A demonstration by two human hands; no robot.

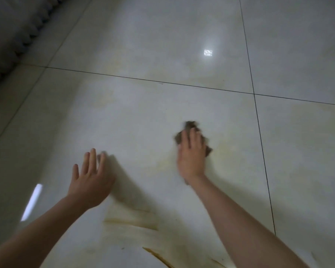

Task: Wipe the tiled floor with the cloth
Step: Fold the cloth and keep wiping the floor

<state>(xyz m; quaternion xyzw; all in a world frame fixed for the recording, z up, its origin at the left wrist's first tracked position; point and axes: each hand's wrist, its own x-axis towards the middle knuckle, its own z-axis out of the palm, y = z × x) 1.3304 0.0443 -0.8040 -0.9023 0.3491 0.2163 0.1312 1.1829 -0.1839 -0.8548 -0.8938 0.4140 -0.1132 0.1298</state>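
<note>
Cloth (190,125) — brown and crumpled — lies on the tiled floor (143,117), on the large pale tile right of centre, near the grout line (259,132) on that tile's right side. The right hand (191,155) rests flat on top of it, fingers extended and pressing down. Cloth edges show beyond the fingertips and at the wrist; blur hides the thumb. The left hand (90,178) is spread wide with straight fingers, holding nothing, well apart from the cloth — contact with the floor cannot be confirmed. Yellow-brown streaks (132,222) mark the tile between the two forearms. A bright reflection (208,52) sits on the far tile.
</note>
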